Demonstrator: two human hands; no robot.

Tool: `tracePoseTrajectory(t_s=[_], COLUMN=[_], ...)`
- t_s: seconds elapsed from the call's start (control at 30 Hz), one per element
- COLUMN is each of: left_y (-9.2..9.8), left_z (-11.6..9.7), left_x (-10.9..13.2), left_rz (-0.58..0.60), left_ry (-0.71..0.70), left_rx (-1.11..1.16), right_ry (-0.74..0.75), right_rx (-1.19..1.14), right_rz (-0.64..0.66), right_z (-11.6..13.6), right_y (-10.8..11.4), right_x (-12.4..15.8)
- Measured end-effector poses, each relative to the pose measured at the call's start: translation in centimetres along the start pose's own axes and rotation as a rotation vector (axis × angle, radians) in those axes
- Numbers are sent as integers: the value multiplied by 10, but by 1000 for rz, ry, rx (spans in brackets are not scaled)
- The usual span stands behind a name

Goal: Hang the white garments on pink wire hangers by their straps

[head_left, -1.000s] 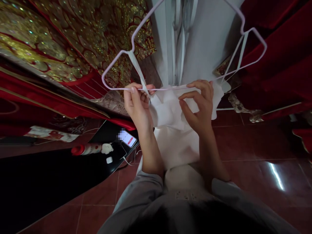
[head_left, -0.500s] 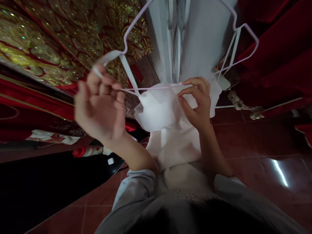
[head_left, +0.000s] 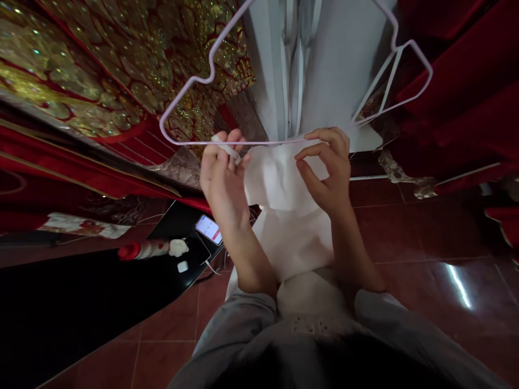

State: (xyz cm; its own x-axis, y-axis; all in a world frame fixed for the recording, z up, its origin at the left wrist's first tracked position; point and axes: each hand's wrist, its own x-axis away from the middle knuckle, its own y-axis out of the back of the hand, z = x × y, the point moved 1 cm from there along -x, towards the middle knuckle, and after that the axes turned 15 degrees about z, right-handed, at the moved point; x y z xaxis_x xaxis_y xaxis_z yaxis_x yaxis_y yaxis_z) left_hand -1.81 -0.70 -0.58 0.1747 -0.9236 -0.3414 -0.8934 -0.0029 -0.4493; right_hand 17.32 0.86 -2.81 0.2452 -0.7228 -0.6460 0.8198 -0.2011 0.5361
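A pale pink wire hanger (head_left: 214,51) spans the upper middle. My left hand (head_left: 227,178), palm up, has its curled fingers around a white strap (head_left: 227,148) just under the hanger's bottom bar. That end of the hanger has no strap on it. At the bar's middle my right hand (head_left: 330,167) pinches the wire between its fingertips. Another white strap (head_left: 389,81) loops over the hanger's right shoulder notch. Below both hands hangs a white garment (head_left: 279,183), partly hidden by them.
Gold sequined red clothing (head_left: 121,70) hangs at the left, red fabric (head_left: 458,92) at the right. A black table (head_left: 81,302) at the lower left bears a lit phone (head_left: 208,229), a red-capped bottle (head_left: 141,250) and a small white case (head_left: 183,266).
The left strap has come off the hanger's left shoulder. My left hand has moved right and inward with the strap; my right hand has barely moved.
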Motion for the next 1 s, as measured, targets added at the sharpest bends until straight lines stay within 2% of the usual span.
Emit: tracePoseTrajectory(t_s=[0.13, 0.17, 0.23, 0.3, 0.33, 0.43, 0.57, 0.6, 0.7, 0.77, 0.8, 0.9, 1.0], left_y=[-21, -23, -22, -20, -19, -17, -13, -12, -9, -7, -7, -7, -8], left_z=[-3, -3, -1, 3, 5, 12, 14, 13, 9, 7, 6, 7, 10], left_x=[1, 1, 1, 0, -1, -3, -5, -5, -5, -5, -5, -5, -5], left_rz=[-5, 13, 53, 87, 105, 133, 139, 140, 138, 141, 140, 140, 147], left_ry=[-73, -67, -59, -83, -101, -144, -158, -160, -160, -160, -161, -161, -148], left_rx=[14, 0, -15, 13, 34, 42, -24, -28, -32, -38, -41, -45, -41], right_ry=[81, 90, 50, -73, -149, -312, -401, -389, -182, -3, 39, 26, 43], right_rx=[-34, -53, -90, -115, -125, -164, -290, -347, -526, -618, -634, -602, -476], right_rz=[6, -39, -215, -330, -315, -128, 37, 44, -107, -221, -246, -405, -563], right_z=[5, 3, -9, -25, -33, -42, -27, -25, -31, -46, -56, -81, -82], right_y=[12, 18, 35, 55, 65, 87, 99, 100, 105, 111, 114, 120, 117], right_x=[-1, -1, -3, -8, -11, -25, -49, -55, -69, -71, -68, -49, -25])
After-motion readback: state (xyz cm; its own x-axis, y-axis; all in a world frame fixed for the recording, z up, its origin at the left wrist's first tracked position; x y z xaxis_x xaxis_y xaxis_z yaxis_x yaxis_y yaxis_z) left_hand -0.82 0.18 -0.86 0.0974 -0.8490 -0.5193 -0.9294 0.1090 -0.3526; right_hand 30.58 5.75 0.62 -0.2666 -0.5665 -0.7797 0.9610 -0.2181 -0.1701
